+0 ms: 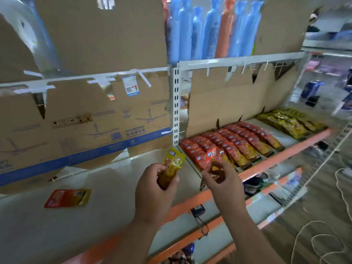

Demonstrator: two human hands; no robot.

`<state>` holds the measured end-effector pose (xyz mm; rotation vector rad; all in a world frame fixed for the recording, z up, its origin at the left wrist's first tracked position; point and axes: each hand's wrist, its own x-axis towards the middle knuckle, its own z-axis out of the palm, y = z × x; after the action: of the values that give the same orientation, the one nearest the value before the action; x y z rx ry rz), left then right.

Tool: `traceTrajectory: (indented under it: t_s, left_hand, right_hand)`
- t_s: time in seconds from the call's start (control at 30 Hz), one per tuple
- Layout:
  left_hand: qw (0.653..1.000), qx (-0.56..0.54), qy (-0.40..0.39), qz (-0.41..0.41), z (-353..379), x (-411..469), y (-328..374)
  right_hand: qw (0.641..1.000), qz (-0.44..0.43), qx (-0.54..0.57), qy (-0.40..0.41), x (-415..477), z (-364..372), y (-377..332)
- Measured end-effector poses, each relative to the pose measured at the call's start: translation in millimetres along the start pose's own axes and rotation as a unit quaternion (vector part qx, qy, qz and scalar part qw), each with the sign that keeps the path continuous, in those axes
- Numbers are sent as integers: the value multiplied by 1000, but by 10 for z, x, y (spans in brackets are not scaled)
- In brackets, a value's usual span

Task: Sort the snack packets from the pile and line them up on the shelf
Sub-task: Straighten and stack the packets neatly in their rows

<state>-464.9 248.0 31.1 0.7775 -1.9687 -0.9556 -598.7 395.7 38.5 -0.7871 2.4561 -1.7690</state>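
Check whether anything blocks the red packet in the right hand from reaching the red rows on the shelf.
Nothing visible does. The right hand pinches the red packet right at the near-left end of the red rows. The left hand and its yellow packet sit leftward, off that path.

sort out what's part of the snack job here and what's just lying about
Job: yellow snack packet, left hand; red snack packet, right hand; loose red-and-yellow foil packet; red packet rows; yellow packet rows; grey shelf.
Lying about: brown cardboard sheets; blue and orange wrapped tubes; white cord.
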Motion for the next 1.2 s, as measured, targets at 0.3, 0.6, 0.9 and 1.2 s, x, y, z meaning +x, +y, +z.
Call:
traceTrajectory:
  t_s: [0.3, 0.6, 0.9, 1.2]
  left_hand:
    - [999, -3, 4, 38, 1094, -151, 556]
    - [997, -18, -10, 79, 1819, 239, 558]
    - [990, -6, -60, 124, 2636, 680, 748]
    - [996, 73, 12, 45, 2736, 608, 439]
  right_hand:
    - [996, 0, -43, 76, 414, -1285, 534]
    - [992, 32, -102, 69, 1007, -1452, 973]
    - [986, 40, -134, 90, 1742, -1762, 1220]
    - [988, 1, -155, -10, 2325, -1587, 1645]
